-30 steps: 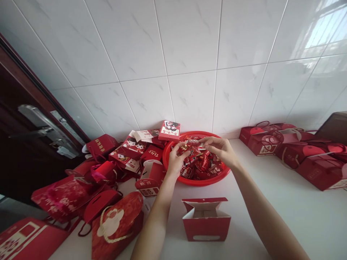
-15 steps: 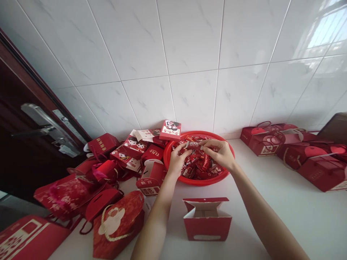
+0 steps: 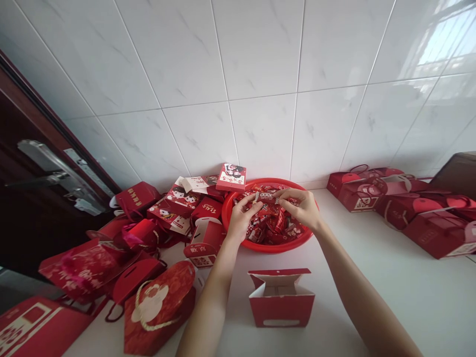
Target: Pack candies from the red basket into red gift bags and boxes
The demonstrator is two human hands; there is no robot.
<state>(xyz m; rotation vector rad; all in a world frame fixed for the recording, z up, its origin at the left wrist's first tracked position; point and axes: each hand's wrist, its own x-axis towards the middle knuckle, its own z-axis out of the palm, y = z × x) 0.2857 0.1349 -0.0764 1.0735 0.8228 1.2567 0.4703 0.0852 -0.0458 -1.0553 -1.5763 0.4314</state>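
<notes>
Over a red plastic basket (image 3: 277, 249) full of red-wrapped candies (image 3: 273, 225), both hands pinch the two ends of one wrapped candy (image 3: 267, 197). My left hand (image 3: 243, 215) is closed on its left end, thumb against fingers. My right hand (image 3: 300, 206) is closed on the right end. The candy has a dark red wrapper with pale marks. Between my forearms stands an open red gift box (image 3: 281, 310); its flaps are up and its pale inside shows.
Many red gift boxes (image 3: 208, 238) are piled at the left, with a rope-handled red bag (image 3: 163, 307) in front. More red boxes (image 3: 435, 230) stand at the right. A tiled wall (image 3: 260, 134) rises behind the white tabletop (image 3: 345, 248); a dark door (image 3: 22, 198) is at the far left.
The view has shifted slightly, so everything sits a little further left. Both hands keep the candy over the basket, with little change in their grip.
</notes>
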